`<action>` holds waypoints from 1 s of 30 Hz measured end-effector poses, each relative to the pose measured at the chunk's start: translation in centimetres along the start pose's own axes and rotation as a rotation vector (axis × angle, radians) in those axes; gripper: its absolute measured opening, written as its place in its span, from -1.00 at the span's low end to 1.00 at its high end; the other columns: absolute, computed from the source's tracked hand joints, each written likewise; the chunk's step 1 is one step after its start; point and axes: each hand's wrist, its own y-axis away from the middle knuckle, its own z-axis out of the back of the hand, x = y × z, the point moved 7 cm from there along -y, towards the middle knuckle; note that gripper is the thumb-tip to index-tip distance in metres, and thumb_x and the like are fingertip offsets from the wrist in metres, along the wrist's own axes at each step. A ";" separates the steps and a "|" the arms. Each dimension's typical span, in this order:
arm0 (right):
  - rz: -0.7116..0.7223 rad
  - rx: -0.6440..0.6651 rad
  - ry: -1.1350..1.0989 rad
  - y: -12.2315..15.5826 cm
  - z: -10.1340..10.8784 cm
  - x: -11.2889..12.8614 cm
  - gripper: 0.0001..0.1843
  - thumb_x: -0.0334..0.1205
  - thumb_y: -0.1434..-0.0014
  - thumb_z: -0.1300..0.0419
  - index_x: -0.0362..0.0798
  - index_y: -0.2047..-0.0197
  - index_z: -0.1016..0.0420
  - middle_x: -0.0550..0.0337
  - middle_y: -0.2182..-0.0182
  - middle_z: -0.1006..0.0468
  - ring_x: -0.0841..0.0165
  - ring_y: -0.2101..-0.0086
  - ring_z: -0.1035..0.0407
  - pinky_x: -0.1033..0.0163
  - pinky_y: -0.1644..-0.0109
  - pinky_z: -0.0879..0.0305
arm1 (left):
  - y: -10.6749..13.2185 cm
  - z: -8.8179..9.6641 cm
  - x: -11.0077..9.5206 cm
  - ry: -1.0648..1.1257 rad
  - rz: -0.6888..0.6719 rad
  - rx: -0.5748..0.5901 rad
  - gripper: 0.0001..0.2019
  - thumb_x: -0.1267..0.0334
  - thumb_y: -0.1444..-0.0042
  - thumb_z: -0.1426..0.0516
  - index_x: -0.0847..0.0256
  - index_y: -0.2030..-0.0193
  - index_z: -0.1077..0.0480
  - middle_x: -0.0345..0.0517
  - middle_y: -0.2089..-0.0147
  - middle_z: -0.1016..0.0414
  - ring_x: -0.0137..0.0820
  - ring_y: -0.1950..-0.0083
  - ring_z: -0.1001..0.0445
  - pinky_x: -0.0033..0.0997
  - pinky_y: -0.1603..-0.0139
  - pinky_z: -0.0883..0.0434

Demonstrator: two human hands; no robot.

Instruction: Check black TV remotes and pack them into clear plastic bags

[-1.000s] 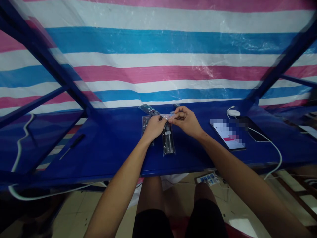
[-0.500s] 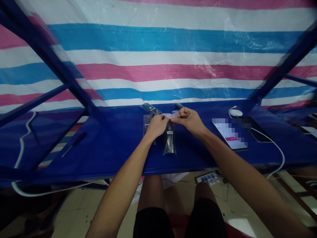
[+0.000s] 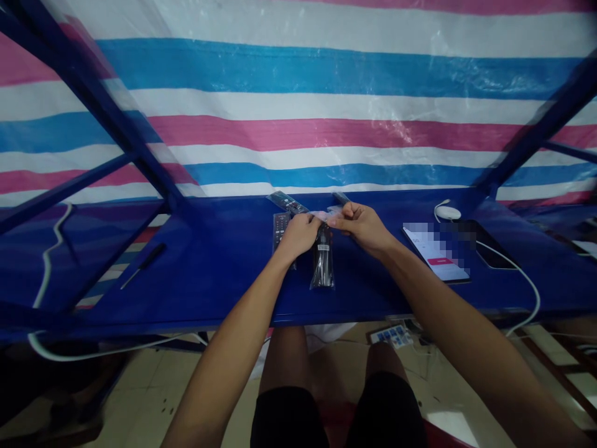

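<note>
While the left hand [image 3: 300, 235] grips a black remote control [image 3: 323, 260] by its far end, the right hand [image 3: 362, 226] pinches its plastic bag [image 3: 321, 216] (another bagged remote [image 3: 280, 226] lies alongside).

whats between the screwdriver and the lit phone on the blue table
In the head view: plastic-wrapped remotes and a black bagged item, with the left hand and right hand at its far end.

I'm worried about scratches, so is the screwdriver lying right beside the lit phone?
No, the screwdriver lies left of the left hand, while the lit phone lies right of the right hand.
</note>
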 end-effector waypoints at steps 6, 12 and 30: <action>-0.061 -0.001 -0.039 0.1 0.0 -0.3 -0.30 -0.02 0.15 -0.60 0.07 0.48 -0.05 0.37 0.54 -0.22 0.44 0.50 -0.09 0.21 0.47 -0.04 | 0.0 -0.2 -0.4 -0.094 -0.063 0.062 -0.66 0.07 -0.32 -0.15 0.18 0.44 -0.49 0.04 0.46 -0.53 -0.20 0.35 -0.54 -0.30 0.34 -0.43; -0.131 0.059 -0.082 0.4 -0.3 -0.3 -0.27 0.00 0.17 -0.62 0.04 0.52 -0.04 0.36 0.51 -0.18 0.48 0.49 -0.05 0.27 0.51 0.01 | 0.2 -0.5 -0.5 -0.144 -0.041 0.118 -0.60 0.07 -0.37 -0.08 0.20 0.46 -0.46 0.09 0.39 -0.57 -0.19 0.35 -0.55 -0.27 0.32 -0.43; -0.338 0.217 -0.110 0.8 -0.3 -1.0 -0.30 -0.12 0.08 -0.61 0.00 0.55 -0.05 0.45 0.56 0.00 0.54 0.54 0.17 0.32 0.54 0.20 | 0.5 -1.1 -0.5 -0.260 0.033 0.171 -0.65 0.16 -0.41 -0.03 0.31 0.25 -0.55 0.07 0.32 -0.63 -0.23 0.26 -0.62 -0.38 0.25 -0.49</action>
